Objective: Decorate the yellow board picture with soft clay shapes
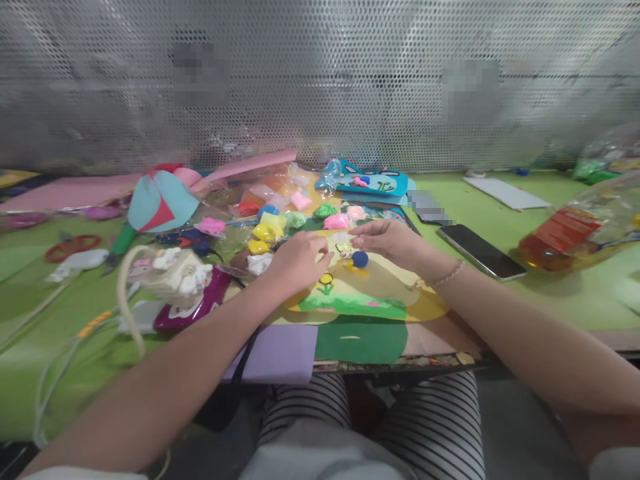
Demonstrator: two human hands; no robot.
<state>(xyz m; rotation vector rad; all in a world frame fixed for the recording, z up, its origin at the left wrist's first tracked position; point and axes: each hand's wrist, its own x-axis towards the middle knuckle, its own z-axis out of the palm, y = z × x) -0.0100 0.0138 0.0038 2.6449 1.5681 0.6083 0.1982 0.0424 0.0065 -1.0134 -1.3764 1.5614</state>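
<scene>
My left hand (299, 261) and my right hand (387, 240) meet over a yellow craft board (350, 293) with a green grass strip and a small flower on it. Both hands have their fingers curled and pinched close to a tiny pale clay figure (344, 251) on the board. A dark blue clay ball (359, 259) sits just below my right hand. Lumps of modelling clay in yellow (265, 233), green (325, 211) and pink (335, 221) lie behind the hands. Whether the fingers grip the figure is unclear.
A black phone (480, 251) lies to the right, and an orange-labelled plastic bag (575, 233) beyond it. Left are red scissors (70, 247), a purple item with white decorations (185, 293), a cable and a teal-and-red paper shape (160, 203). A perforated metal screen (320, 80) closes the back.
</scene>
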